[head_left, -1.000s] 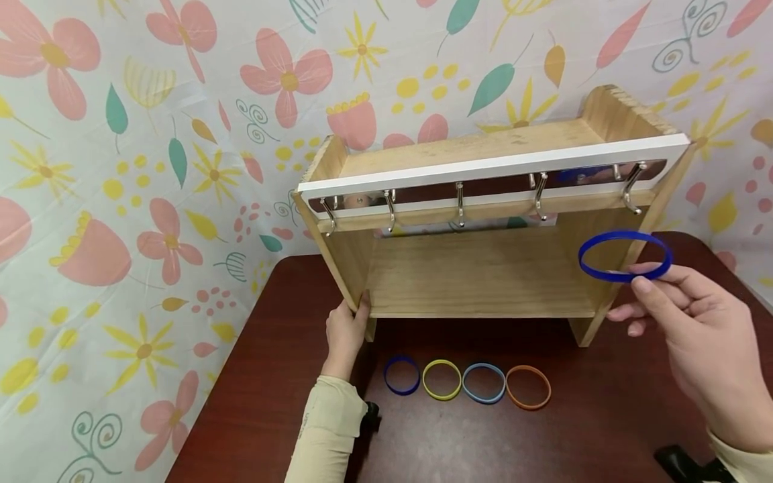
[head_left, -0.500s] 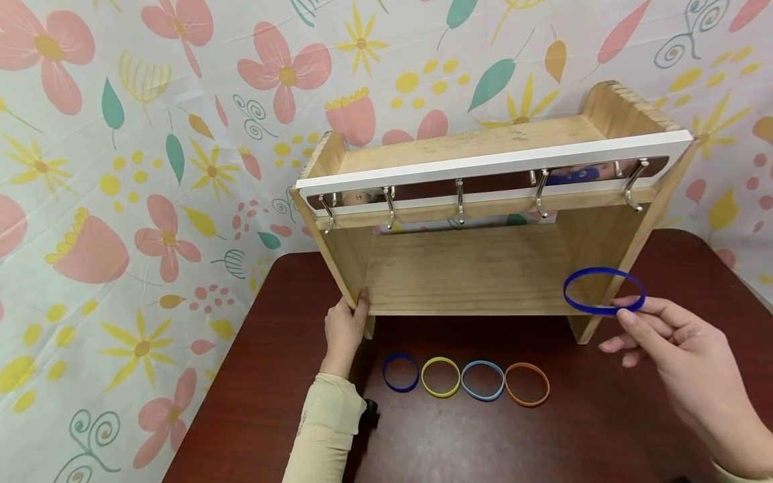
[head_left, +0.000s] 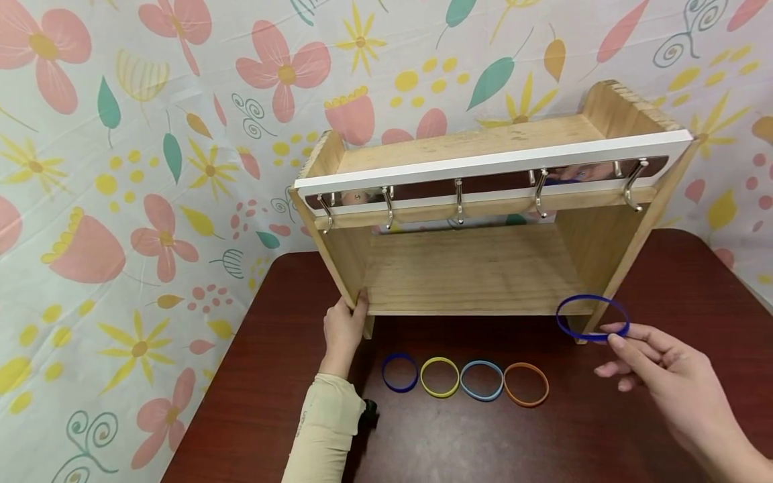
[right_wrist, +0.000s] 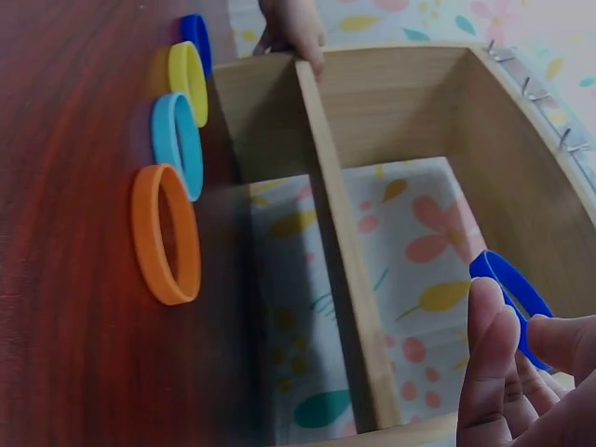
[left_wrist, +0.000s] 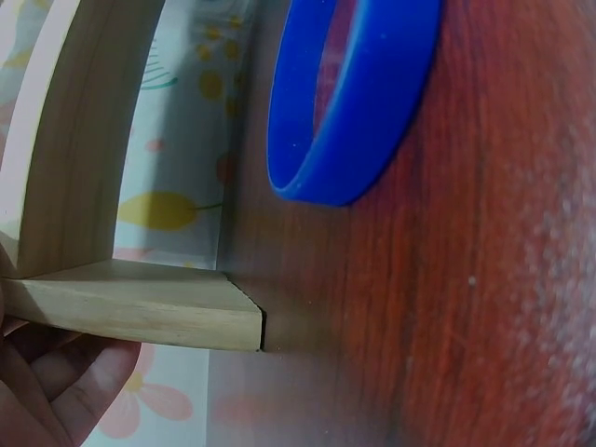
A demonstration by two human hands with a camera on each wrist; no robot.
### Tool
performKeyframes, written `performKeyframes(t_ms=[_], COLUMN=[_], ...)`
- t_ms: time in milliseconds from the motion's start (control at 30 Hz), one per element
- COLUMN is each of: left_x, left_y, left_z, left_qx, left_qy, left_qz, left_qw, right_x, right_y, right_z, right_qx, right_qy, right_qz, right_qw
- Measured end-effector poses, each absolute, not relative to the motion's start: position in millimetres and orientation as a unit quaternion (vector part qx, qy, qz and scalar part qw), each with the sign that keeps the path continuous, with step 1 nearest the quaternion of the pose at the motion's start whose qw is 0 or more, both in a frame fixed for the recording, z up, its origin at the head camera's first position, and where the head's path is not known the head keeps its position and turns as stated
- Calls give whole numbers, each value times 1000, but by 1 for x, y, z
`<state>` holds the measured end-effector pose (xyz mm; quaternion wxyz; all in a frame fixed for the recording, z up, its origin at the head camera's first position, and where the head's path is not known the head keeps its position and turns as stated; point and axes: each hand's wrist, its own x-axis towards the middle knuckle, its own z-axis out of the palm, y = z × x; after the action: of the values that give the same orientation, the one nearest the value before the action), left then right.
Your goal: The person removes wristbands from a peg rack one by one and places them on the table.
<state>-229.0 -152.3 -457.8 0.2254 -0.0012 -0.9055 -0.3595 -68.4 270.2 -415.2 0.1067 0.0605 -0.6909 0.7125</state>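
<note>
My right hand (head_left: 670, 369) pinches a dark blue silicone wristband (head_left: 588, 296) between thumb and fingers, in front of the right side panel of a wooden shelf (head_left: 477, 268). The right wrist view shows the same blue wristband (right_wrist: 517, 289) at the fingertips. With my left hand (head_left: 344, 332) I grip the shelf's left side panel near its lower board. A row of wristbands lies on the table before the shelf: blue (head_left: 400, 373), yellow (head_left: 440, 377), light blue (head_left: 482, 380) and orange (head_left: 527, 384). Several metal hooks (head_left: 459, 201) line the shelf's white front rail, all bare.
The dark red-brown table (head_left: 459, 443) carries the shelf and the row of wristbands. Behind stands a flower-patterned cloth (head_left: 181, 134). A small black object (head_left: 369, 414) shows beside the left sleeve (head_left: 329, 429).
My right hand has moved down and slightly left with the blue wristband, from beside the shelf's right panel to near its foot. The left hand keeps its grip on the shelf.
</note>
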Motion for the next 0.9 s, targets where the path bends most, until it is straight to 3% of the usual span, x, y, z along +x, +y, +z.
performKeyframes(t_ms=[900], left_x=[-228], left_y=[-153], left_z=[-458], left_qx=[-1], left_qy=[-903], left_qz=[-370], left_qw=[218], right_x=[-61], right_y=[288], right_z=[-449], right_qx=[14], right_qy=[-808], right_qz=[583], right_qw=[77])
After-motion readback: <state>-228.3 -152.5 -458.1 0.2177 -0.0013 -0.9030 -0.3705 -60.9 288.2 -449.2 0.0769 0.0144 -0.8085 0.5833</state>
